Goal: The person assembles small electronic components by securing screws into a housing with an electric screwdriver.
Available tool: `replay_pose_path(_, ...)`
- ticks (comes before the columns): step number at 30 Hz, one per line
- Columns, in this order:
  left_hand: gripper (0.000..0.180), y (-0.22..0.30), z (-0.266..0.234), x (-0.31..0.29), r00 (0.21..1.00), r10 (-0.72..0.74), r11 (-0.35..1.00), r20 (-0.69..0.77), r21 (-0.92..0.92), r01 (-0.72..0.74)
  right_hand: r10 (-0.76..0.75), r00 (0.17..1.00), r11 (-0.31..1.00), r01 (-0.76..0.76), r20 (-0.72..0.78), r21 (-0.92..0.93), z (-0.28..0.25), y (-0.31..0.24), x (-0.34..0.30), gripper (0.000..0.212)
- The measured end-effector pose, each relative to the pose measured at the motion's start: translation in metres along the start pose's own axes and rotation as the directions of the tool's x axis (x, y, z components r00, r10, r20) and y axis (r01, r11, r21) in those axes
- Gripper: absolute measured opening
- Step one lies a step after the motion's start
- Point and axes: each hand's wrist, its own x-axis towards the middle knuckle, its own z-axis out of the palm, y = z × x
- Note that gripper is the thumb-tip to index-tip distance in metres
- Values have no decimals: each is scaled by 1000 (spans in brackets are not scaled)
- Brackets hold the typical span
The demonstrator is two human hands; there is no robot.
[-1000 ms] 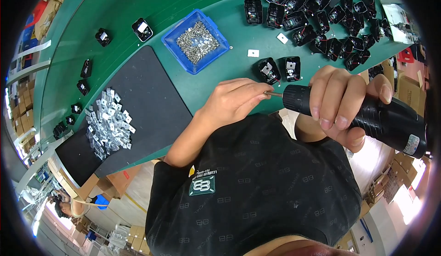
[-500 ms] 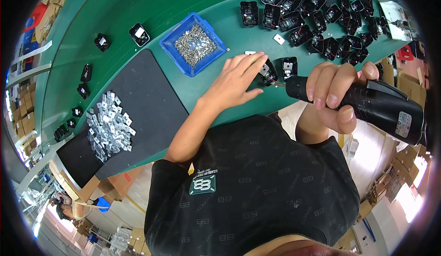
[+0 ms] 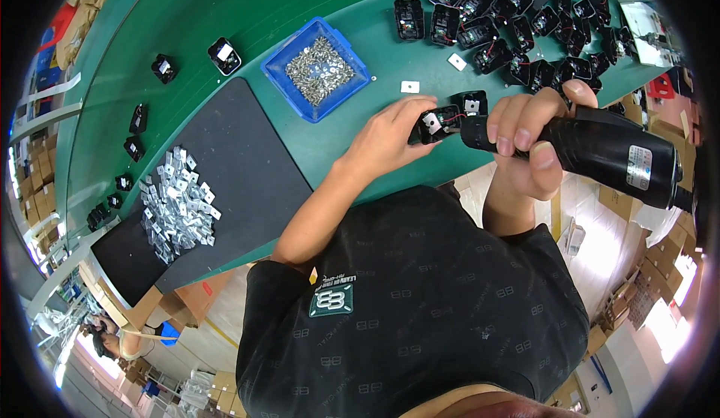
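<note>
My left hand (image 3: 386, 139) grips a small open black plastic housing (image 3: 442, 134) with a light metal plate inside, tilted toward the right. In my right hand (image 3: 529, 136) is a black electric screwdriver (image 3: 611, 155), lying nearly level with its tip pointing left. The bit reaches the housing's opening; whether it touches a screw I cannot tell. Just behind stands a second black housing (image 3: 472, 103), partly hidden by the held one. A loose white square plate (image 3: 409, 87) lies beyond my left fingers, and another white plate (image 3: 457, 61) lies farther back.
A blue bin (image 3: 271, 69) of small screws stands behind my left hand. Left of it, a black mat (image 3: 259, 159) carries a pile of metal plates (image 3: 180, 200). Many wired black housings (image 3: 495, 56) crowd the far right. More housings (image 3: 224, 56) sit along the green surface at left.
My left hand has closed round the housing and tilted it, uncovering the white plate behind. My right hand has shifted slightly left with the screwdriver, whose rear end has risen in the picture.
</note>
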Motion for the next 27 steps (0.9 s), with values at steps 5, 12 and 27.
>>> replay_pose_path(5, 54, 11, -10, -3, 999, -5, 1000, -46, -25, 4, 52, 999, 994, -52, -3, -94, 8, 5, 1, 64)
replay_pose_path(12, 55, 13, -13, -5, 988, 80, 996, -133, -16, -83, 45, 999, 999, -45, -20, 15, 9, 10, 0, 60)
replay_pose_path(27, 57, 19, -18, -4, 992, 32, 998, -121, -41, -37, 21, 1000, 1000, -21, -9, -6, 10, 9, 0, 57)
